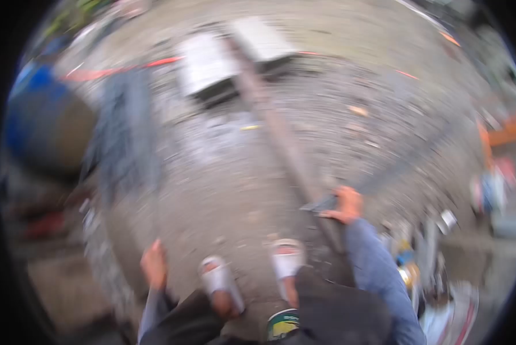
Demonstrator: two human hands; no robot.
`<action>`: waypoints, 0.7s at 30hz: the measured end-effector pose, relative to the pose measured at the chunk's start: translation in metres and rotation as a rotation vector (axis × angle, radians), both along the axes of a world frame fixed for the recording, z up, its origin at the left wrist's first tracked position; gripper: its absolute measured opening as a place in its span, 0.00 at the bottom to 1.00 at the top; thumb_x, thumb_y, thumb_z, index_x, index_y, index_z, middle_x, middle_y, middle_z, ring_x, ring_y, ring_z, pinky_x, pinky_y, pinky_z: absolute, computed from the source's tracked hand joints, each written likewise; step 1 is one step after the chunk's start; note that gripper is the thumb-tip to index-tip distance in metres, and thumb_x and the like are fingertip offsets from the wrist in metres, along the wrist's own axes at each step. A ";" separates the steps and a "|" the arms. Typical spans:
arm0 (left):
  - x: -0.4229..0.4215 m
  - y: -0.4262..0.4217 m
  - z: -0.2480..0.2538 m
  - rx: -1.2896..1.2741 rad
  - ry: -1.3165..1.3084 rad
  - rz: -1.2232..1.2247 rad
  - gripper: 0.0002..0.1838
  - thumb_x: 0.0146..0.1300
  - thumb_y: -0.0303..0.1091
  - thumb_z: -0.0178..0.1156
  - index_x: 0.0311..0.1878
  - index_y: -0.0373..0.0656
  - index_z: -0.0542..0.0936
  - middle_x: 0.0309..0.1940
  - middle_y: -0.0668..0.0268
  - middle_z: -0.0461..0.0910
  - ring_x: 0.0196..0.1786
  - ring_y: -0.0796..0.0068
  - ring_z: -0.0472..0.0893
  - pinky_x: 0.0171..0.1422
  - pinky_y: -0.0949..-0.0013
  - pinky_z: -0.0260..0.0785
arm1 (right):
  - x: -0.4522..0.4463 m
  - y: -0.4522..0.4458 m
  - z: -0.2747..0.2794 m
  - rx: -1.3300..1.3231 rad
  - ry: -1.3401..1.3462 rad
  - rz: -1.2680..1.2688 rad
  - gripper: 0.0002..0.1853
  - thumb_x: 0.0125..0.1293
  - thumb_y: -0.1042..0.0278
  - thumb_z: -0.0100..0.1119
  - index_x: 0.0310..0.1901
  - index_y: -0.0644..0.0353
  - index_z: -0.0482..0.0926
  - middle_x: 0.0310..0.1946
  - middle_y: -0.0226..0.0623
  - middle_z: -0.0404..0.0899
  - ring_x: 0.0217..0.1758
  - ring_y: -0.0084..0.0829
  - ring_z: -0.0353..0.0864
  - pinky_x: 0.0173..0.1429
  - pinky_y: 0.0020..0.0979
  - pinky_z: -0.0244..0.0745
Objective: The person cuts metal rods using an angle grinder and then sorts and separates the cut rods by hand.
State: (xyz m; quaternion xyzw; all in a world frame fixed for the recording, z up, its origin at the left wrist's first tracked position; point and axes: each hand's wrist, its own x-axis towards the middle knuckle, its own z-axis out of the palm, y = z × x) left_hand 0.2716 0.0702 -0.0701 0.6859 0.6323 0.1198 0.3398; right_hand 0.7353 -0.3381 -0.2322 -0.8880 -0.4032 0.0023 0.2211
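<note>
My right hand [347, 204] is closed around the near end of a long grey metal bar [396, 165], which runs blurred toward the upper right. The bar's end lies over or just above a long rusty brown beam [281, 135] on the ground; whether they touch I cannot tell. My left hand [154, 263] hangs low at the left, fingers curled closed. Motion blur hides what it holds, if anything.
Two pale blocks [209, 63] flank the beam's far end. A blue and brown drum [51, 126] stands at the left beside dark strips [123, 126]. Tools and clutter [421, 259] lie at the right. A round labelled container [284, 324] sits behind my white sandals [220, 282].
</note>
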 end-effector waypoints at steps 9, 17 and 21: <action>0.096 0.279 0.035 0.701 0.005 -0.092 0.28 0.73 0.50 0.60 0.60 0.31 0.78 0.54 0.43 0.84 0.57 0.45 0.84 0.61 0.53 0.76 | -0.006 0.013 0.008 -0.167 0.216 -0.143 0.48 0.20 0.54 0.90 0.50 0.53 0.74 0.56 0.37 0.73 0.63 0.47 0.70 0.69 0.46 0.63; 0.021 0.022 -0.036 -0.322 -0.015 -0.635 0.23 0.72 0.42 0.68 0.59 0.33 0.82 0.51 0.53 0.87 0.53 0.64 0.86 0.61 0.59 0.77 | -0.016 0.011 0.022 -0.150 0.275 -0.131 0.45 0.29 0.61 0.87 0.54 0.54 0.74 0.57 0.39 0.72 0.63 0.47 0.70 0.71 0.45 0.62; -0.035 -0.055 -0.060 -0.421 -0.091 -0.431 0.20 0.72 0.40 0.65 0.58 0.33 0.84 0.49 0.51 0.88 0.51 0.63 0.86 0.59 0.59 0.78 | -0.003 -0.017 -0.023 0.129 0.361 -0.371 0.36 0.53 0.59 0.79 0.62 0.59 0.73 0.61 0.41 0.73 0.65 0.42 0.72 0.70 0.44 0.65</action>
